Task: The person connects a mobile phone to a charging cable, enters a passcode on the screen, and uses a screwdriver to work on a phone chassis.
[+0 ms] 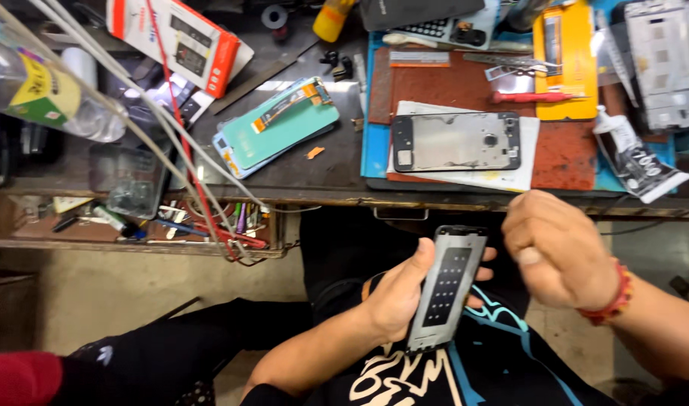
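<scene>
Head view shows the left hand (395, 295) gripping a phone frame (446, 287) upright over the lap — steadied for the loosely curled, empty right hand (555, 248) just beside it — below the bench (299, 177) edge.

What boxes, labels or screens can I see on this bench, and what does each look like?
Red and white box: flat carton, back left of the bench.
Plastic bottle: clear, lying at far left, with a yellow and green label.
Phone screen panel: teal-covered rectangle with an orange ribbon, bench middle.
Glue tube: black and white, right edge.
Phone frame: grey, held in the left hand.
</scene>
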